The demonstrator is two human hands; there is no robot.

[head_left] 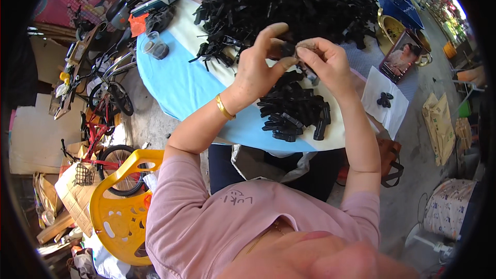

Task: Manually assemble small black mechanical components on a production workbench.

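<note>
My left hand point(261, 64) and my right hand point(328, 62) meet above the table, both pinching one small black plastic part point(288, 49) between thumbs and fingertips. A gold bangle point(223, 107) circles my left wrist. Just below my hands lies a small heap of black plastic pieces point(292, 108). Beyond them a large pile of black plastic parts point(289, 5) covers the far side of the blue and cream tablecloth point(175, 82).
A small clear cup point(155, 45) stands at the table's left edge. A yellow plastic chair point(121, 204) and a red bicycle point(101, 129) are at the left. A white sheet point(395, 111) with a few black bits, a blue crate point(400, 5) and paper bags point(439, 124) are at the right.
</note>
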